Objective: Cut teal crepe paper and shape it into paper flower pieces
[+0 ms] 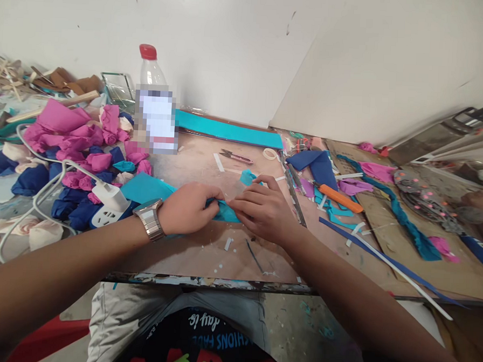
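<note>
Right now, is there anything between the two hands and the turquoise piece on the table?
Nothing visible is. The left hand and the right hand both rest directly on the turquoise piece, pinching it against the table.

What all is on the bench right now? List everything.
teal strip: one, teal, bench centre, pinched by both hands
bottle: one, clear with red cap, by the back wall
rolled pieces: many, pink, navy and cream, left side
power strip: one, white, left of the wrist
snips: one, metal, behind the hands
orange knife: one, right of the hands
ruler: one, metal, right of the hands
watch: one, silver, left wrist
left hand: on the strip
right hand: fingers on the strip
</note>
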